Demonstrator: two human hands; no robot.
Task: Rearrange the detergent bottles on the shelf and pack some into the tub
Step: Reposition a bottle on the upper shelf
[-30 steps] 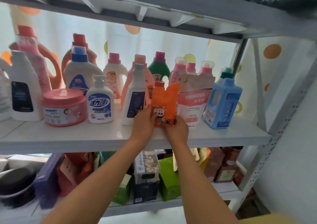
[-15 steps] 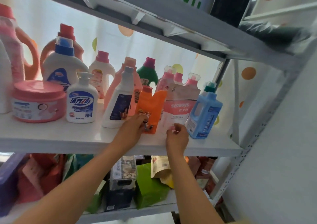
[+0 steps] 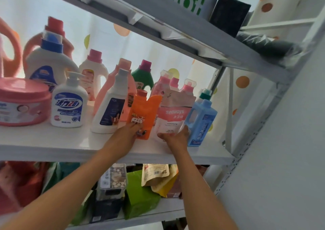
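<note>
Several detergent bottles stand on the white shelf (image 3: 52, 147). An orange refill pouch (image 3: 146, 110) stands near the front, and my left hand (image 3: 125, 136) touches its lower label with extended fingers. Beside it stands a pink and white pouch (image 3: 174, 117); my right hand (image 3: 175, 138) grips its bottom edge, thumb up its right side. A blue bottle (image 3: 202, 122) stands just right of that pouch. A white bottle with a dark label (image 3: 110, 110) is left of the orange pouch. A pink lidded tub (image 3: 22, 101) sits at the far left.
A white pump bottle (image 3: 69, 104), a white jug with a blue cap (image 3: 49, 66), a green bottle (image 3: 143, 78) and pink bottles fill the shelf's back. An upper shelf (image 3: 175, 23) hangs close overhead. Bags and boxes crowd the lower shelf (image 3: 140, 191). A metal upright (image 3: 228, 110) stands right.
My right hand left the orange pouch, moved right and took hold of the pink and white pouch's bottom. My left hand stayed at the orange pouch. The camera moved closer and rightward.
</note>
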